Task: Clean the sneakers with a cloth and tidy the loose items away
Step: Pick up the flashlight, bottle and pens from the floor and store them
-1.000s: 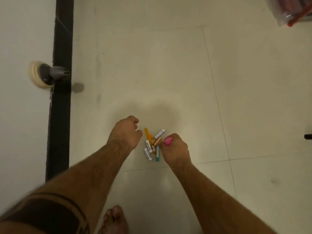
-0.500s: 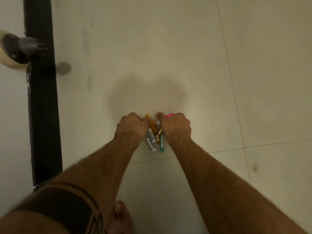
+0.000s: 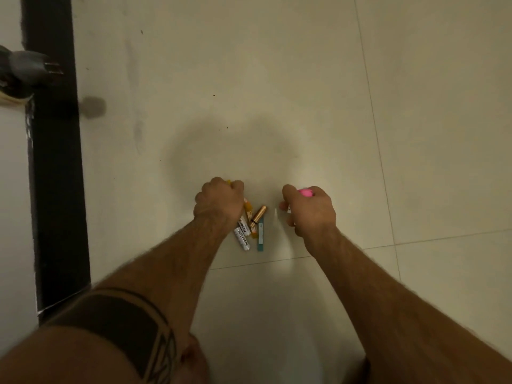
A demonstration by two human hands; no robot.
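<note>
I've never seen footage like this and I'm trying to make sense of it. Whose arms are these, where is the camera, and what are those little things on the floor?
There is no machine here. A person wears a wide-angle camera on the head, so you look down along their own two bare arms at a pale tiled floor.

The left hand is closed over one end of a small pile: white labelled tubes, a yellow-orange piece, a copper-coloured tube and a teal stick.

The right hand, off to the side of the pile, is closed around a pink item; a bit of something white shows under it too.

At the left runs a dark strip. No sneakers or cloth are visible.
</note>
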